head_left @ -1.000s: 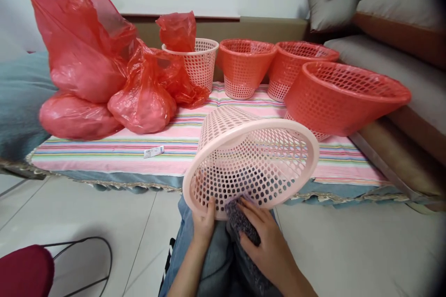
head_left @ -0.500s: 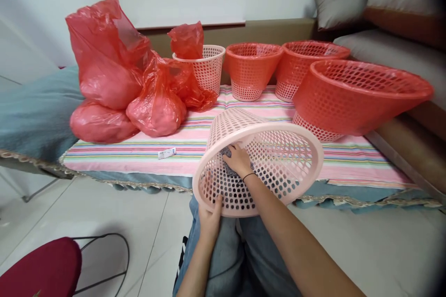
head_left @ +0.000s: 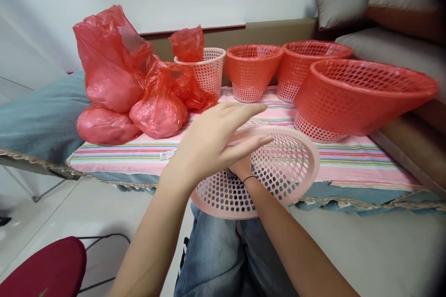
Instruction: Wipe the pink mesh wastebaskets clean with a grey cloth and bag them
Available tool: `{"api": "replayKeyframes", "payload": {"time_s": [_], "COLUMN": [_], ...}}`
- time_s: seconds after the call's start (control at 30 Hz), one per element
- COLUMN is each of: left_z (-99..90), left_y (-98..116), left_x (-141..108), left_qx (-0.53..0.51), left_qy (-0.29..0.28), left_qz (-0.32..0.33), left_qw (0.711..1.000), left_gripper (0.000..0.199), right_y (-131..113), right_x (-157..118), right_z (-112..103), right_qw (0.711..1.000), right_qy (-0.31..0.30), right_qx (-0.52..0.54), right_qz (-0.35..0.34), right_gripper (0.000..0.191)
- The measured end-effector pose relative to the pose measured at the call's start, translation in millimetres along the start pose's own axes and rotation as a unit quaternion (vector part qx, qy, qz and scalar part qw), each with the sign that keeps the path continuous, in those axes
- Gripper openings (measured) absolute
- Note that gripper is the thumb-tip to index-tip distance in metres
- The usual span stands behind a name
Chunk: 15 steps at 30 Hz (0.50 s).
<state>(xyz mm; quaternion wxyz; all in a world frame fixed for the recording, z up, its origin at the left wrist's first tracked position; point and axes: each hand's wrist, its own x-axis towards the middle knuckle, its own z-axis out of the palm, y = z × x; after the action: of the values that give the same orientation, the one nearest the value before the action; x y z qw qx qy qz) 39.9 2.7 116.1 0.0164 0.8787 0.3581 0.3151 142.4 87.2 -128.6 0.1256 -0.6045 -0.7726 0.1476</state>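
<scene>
A pale pink plastic mesh basket (head_left: 311, 177) lies tilted on its side above my knees, its mouth facing me. My left hand (head_left: 212, 137) is lifted in front of the basket's left rim, fingers stretched out and nothing in them. Behind it, my right hand (head_left: 243, 167) reaches inside the basket, partly covered by the left. Its fingers are closed on a dark grey cloth (head_left: 230, 174), pressed against the mesh wall; only a little of the cloth shows.
Red plastic bags (head_left: 158, 113) with rounded contents are piled at left on the striped cover (head_left: 114, 158). Behind stand a bare pink basket (head_left: 213, 74) and three baskets lined with red bags (head_left: 252, 67). Cushions (head_left: 407, 4) are stacked at right; a dark red stool (head_left: 45, 269) is front left.
My left hand has let go of the basket's lower rim and risen, opening in front of it. My right hand stays inside with the cloth. The view has shifted slightly.
</scene>
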Motion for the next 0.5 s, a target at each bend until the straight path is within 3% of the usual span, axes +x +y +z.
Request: {"api": "replayKeyframes", "payload": {"time_s": [0.1,0.2,0.37,0.5], "left_z": [23.4,42.8,43.6,40.8], "left_y": [-7,-13,-12,-13], "left_x": [34,47,53,55], "left_qx": [0.031,0.065,0.107,0.097], "left_qy": [-0.096,-0.138,-0.154,-0.165], "left_qz": [0.016,0.016,0.019,0.014], "left_qw": [0.995,0.988,0.982,0.981], "left_gripper": [0.034,0.025,0.025,0.02], "right_y": [-2,-3,-6,-9], "right_x": [-1,-2,-18,-63], "right_z": [-4,-8,-19,-25], "right_qw": [0.999,0.999,0.998,0.997], "right_qy": [0.022,0.026,0.023,0.019], "right_qx": [0.021,0.039,0.056,0.063], "right_qz": [0.02,0.023,-0.008,-0.043], "right_gripper": [0.052,0.05,0.045,0.048]}}
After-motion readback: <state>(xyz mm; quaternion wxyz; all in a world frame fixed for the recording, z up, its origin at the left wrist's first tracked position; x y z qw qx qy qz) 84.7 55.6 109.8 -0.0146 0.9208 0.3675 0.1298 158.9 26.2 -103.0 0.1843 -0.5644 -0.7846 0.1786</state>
